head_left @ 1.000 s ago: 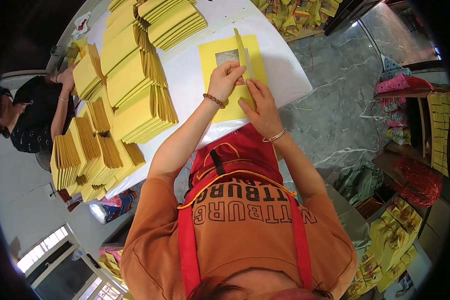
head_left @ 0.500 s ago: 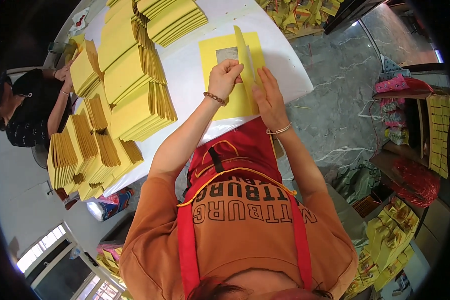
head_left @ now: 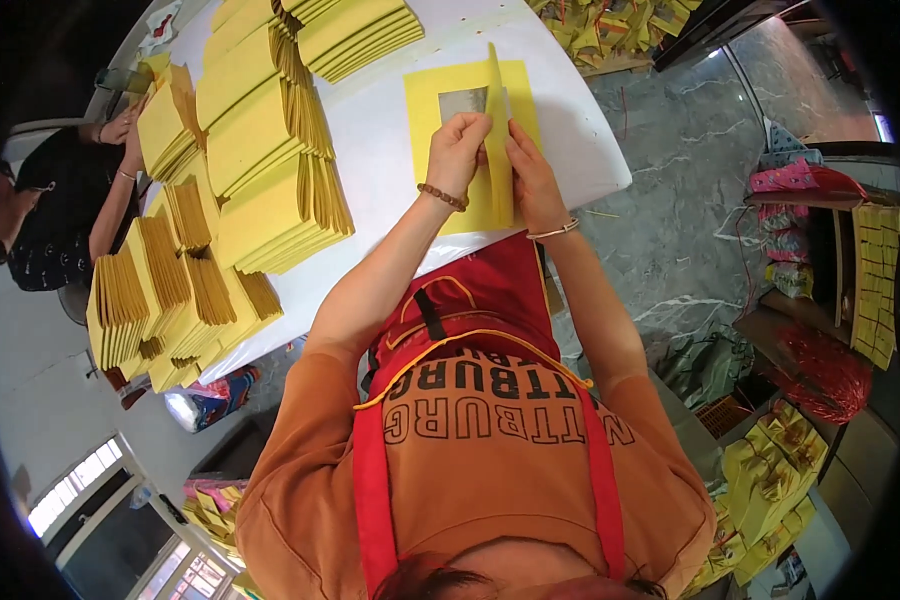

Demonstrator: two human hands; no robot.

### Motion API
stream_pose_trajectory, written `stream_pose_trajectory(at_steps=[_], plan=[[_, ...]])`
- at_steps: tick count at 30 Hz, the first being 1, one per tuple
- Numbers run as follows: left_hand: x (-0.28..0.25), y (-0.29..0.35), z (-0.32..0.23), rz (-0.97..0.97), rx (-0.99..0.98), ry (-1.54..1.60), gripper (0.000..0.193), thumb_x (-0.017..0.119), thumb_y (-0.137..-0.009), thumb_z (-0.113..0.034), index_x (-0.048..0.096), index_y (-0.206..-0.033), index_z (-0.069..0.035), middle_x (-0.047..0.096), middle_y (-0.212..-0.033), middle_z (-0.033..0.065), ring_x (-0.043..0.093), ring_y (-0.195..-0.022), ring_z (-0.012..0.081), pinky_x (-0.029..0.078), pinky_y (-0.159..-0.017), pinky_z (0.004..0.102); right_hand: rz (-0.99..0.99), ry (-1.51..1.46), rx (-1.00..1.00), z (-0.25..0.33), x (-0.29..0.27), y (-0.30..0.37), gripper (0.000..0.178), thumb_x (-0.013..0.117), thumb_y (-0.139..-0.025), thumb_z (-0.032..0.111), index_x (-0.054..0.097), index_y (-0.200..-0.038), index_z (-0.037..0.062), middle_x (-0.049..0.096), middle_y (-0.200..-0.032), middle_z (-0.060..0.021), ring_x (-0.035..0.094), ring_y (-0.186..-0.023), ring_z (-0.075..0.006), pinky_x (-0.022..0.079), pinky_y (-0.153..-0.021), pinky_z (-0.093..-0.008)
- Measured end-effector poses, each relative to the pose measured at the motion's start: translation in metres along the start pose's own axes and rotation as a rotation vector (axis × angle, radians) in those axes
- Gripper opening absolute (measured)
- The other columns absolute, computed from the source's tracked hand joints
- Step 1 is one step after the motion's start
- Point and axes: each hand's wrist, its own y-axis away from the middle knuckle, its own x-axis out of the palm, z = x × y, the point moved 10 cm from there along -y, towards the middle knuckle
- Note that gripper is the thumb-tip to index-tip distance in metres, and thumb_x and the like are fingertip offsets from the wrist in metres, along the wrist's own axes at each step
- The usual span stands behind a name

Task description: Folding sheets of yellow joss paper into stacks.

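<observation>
On the white tabletop, sheets of yellow paper (head_left: 523, 88) lie in front of me, with a grey-silver rectangle (head_left: 462, 101) at the middle. One part of the paper is raised nearly upright, like a fold (head_left: 494, 75). My left hand (head_left: 457, 158), with a beaded bracelet at the wrist, pinches this raised part from the left. On its other side, my right hand (head_left: 538, 185) has its fingers and thumb closed at the paper's right face; the exact hold is partly hidden.
Folded yellow paper bundles (head_left: 270, 210) stand in rows along the table's left side. Another person's hand (head_left: 120, 128) rests at the far left by the bundles. Marbled floor (head_left: 650, 200) lies right of the table, and more yellow paper (head_left: 610, 30) is heaped beyond it.
My right hand has gone from fingers laid out along the paper to a closer, curled hold at the raised part. My left hand keeps its pinch.
</observation>
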Motion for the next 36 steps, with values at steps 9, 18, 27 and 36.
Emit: stream_pose_trajectory(at_steps=[9, 18, 27, 36], plan=[[0.009, 0.0, 0.001, 0.079, 0.031, 0.017, 0.023, 0.062, -0.084, -0.021, 0.056, -0.095, -0.001, 0.057, -0.072, -0.0005, 0.055, -0.064, 0.0067, 0.046, -0.056, 0.0207, 0.088, 0.034, -0.049, 0.006, 0.007, 0.008, 0.049, 0.041, -0.094, 0.029, 0.031, -0.133, 0.0015, 0.042, -0.124, -0.0063, 0.039, -0.113, -0.0135, 0.031, -0.096, -0.0253], [0.008, 0.004, -0.004, 0.123, 0.032, -0.01, 0.024, 0.06, -0.085, -0.019, 0.056, -0.099, 0.0, 0.058, -0.073, 0.0001, 0.053, -0.064, 0.0067, 0.047, -0.058, 0.0212, 0.151, 0.297, -0.166, 0.023, 0.019, 0.02, 0.065, 0.06, -0.084, 0.016, 0.023, -0.136, 0.0024, 0.041, -0.125, -0.006, 0.04, -0.112, -0.0135, 0.034, -0.094, -0.0257], [-0.001, -0.001, 0.005, 0.063, 0.088, 0.045, 0.019, 0.058, -0.086, -0.018, 0.056, -0.092, 0.0, 0.057, -0.074, 0.001, 0.051, -0.063, 0.0062, 0.044, -0.056, 0.0203, 0.198, 0.039, 0.045, 0.004, 0.011, 0.018, 0.063, 0.064, -0.078, 0.01, 0.031, -0.132, 0.0054, 0.046, -0.118, -0.0033, 0.045, -0.108, -0.013, 0.039, -0.09, -0.0272], [-0.002, -0.001, 0.002, 0.004, 0.177, -0.109, 0.017, 0.055, -0.087, -0.013, 0.053, -0.096, 0.001, 0.057, -0.075, 0.0013, 0.052, -0.065, 0.008, 0.043, -0.058, 0.0202, 0.229, 0.179, -0.03, 0.012, 0.02, 0.018, 0.081, 0.07, -0.071, 0.005, 0.02, -0.136, 0.0041, 0.041, -0.124, -0.0068, 0.043, -0.113, -0.0161, 0.037, -0.094, -0.0291]])
